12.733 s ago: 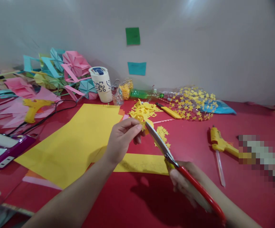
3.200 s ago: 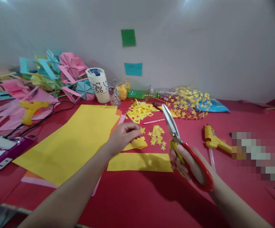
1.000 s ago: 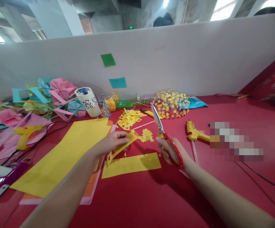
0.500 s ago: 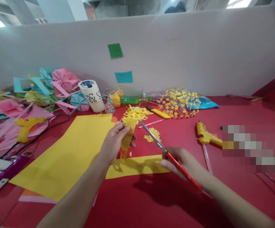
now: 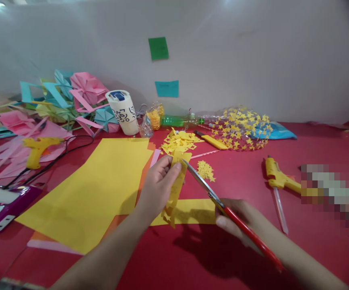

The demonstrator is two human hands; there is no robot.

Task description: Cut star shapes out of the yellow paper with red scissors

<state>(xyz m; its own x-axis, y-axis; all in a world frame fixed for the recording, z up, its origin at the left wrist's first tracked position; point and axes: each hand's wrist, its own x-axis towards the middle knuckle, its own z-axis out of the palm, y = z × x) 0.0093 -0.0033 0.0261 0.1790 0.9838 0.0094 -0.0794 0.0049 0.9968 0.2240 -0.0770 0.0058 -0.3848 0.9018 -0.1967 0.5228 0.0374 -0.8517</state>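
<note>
Red table (image 5: 150, 257) below; just left of the scissors' (image 5: 213, 196) tip, left fingers (image 5: 172, 174) pinch a strip (image 5: 177, 186), while right fingers (image 5: 224, 222) wrap the scissors. Cutting seems in hand; any next snip calls for holding the strip steady.

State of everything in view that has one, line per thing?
Left hand: gripping yellow strip
Yellow strip: held, lower end cut
Right hand: gripping scissors
Scissors: edge-on, blade gap unclear
White cup: standing upright
Green bottle: lying down
Yellow cutter: lying, blade unclear
Small stars: loose, heaped
Picture-right glue gun: lying flat
Picture-left glue gun: lying
</note>
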